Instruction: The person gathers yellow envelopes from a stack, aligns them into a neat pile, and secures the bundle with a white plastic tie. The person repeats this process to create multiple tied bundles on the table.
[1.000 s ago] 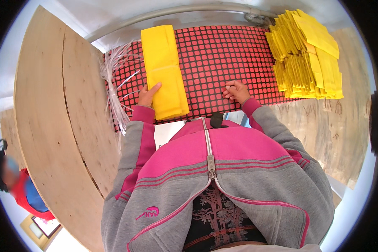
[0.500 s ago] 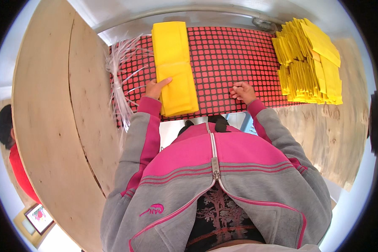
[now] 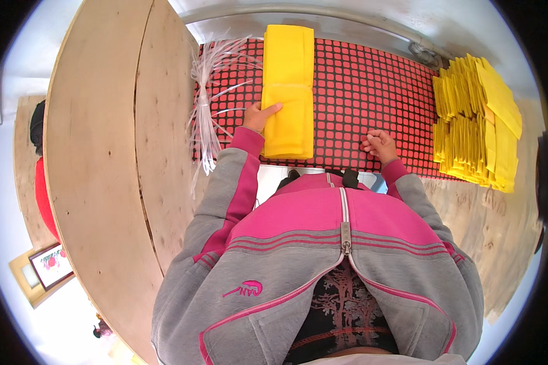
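A long yellow folded stack (image 3: 289, 115), which looks like fabric or thin sheet, lies lengthwise on a red-and-black checked tabletop (image 3: 359, 79). My left hand (image 3: 259, 115) grips its left edge, thumb on top and the other fingers hidden beside or under it. To the right, apart from the stack, my right hand (image 3: 380, 146) is held over the near part of the checked surface. Its fingers are curled in a pinch; whether anything small is between them I cannot make out. A tied bundle of clear plastic strips (image 3: 206, 103) lies left of my left hand.
Upright yellow folded pieces (image 3: 469, 118) are packed in two rows at the right end of the table. A tall wooden board (image 3: 103, 152) rises on the left. A pipe (image 3: 323, 9) runs along the back wall. Beyond the board, a person's red sleeve (image 3: 44, 201) shows.
The whole view has shifted, so the table and stack sit further right in the picture. My left hand keeps its grip; my right hand stays curled over the table.
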A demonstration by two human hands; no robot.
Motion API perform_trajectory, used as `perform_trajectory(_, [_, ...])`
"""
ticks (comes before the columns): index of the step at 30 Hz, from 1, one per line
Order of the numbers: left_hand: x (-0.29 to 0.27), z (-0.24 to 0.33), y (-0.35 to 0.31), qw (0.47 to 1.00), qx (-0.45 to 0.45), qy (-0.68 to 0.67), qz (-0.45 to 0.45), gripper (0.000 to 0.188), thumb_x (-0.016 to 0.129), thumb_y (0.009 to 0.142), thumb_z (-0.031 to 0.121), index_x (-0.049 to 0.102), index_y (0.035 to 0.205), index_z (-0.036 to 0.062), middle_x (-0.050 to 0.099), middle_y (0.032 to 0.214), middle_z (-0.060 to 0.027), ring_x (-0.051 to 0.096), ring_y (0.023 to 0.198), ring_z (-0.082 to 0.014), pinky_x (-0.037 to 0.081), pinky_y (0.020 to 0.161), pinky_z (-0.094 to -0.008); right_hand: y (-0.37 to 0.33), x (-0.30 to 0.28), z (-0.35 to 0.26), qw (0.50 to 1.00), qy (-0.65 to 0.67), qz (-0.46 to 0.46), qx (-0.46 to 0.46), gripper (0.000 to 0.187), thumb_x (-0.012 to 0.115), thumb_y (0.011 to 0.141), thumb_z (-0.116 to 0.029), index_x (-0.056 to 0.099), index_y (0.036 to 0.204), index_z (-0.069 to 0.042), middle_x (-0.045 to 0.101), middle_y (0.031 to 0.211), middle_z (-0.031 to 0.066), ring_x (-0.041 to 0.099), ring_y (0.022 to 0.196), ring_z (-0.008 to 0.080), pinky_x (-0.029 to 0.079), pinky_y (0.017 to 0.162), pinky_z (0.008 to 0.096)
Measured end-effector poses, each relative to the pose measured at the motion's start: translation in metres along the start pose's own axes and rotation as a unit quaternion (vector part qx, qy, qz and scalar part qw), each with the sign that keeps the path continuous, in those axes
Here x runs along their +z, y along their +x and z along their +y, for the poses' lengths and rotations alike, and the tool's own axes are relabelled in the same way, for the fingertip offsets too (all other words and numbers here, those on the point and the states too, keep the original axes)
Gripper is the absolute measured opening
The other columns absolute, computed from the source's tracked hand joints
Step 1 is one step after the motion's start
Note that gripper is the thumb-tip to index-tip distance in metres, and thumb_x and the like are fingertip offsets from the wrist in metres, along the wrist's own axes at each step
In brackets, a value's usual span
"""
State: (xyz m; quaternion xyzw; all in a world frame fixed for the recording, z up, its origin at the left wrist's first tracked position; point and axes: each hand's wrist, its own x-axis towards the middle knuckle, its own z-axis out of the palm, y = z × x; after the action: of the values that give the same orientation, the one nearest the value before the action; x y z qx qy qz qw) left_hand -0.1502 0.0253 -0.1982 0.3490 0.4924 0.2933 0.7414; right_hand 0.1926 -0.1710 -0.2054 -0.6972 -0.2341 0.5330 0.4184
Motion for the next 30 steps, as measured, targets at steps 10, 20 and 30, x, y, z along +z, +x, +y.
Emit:
perform_trajectory(10, [-0.017, 0.007, -0.026, 0.964, 0.128, 0.181, 0.144, 0.036, 0.075, 0.082, 0.018, 0.062, 0.104, -0.0068, 0.069, 0.093, -0.0130, 0.067, 0.078, -0.0189, 0.054, 0.072, -0.0291, 0.000, -0.006, -0.003, 0.999, 0.015, -0.050, 0.005, 0.024, 0.058, 0.096, -0.022, 0.058, 0.112, -0.004, 0.070, 0.088, 0.0059, 0.063, 0.070, 0.0078, 0.048, 0.060, 0.0198])
perform_trajectory(20, [-0.107, 0.032, -0.051, 0.869, 0.301, 0.114, 0.377, 0.012, 0.065, 0.089, 0.012, 0.062, 0.091, 0.0006, 0.065, 0.075, -0.0062, 0.061, 0.063, -0.0107, 0.049, 0.056, -0.0219, 0.002, -0.012, -0.007, 0.996, 0.023, -0.074, 0.036, 0.023, 0.055, 0.098, -0.021, 0.057, 0.112, -0.004, 0.070, 0.088, 0.0068, 0.064, 0.071, 0.0088, 0.050, 0.061, 0.0205])
perform_trajectory(30, [-0.087, 0.036, 0.018, 0.646, 0.156, 0.669, 0.332, 0.019, 0.066, 0.085, 0.022, 0.064, 0.097, 0.0083, 0.067, 0.091, -0.0134, 0.066, 0.084, -0.0337, 0.052, 0.069, -0.0466, 0.006, -0.011, -0.010, 0.997, 0.004, -0.068, 0.044, 0.019, 0.053, 0.098, -0.019, 0.059, 0.106, -0.003, 0.069, 0.085, 0.0088, 0.064, 0.068, 0.0125, 0.051, 0.057, 0.0240])
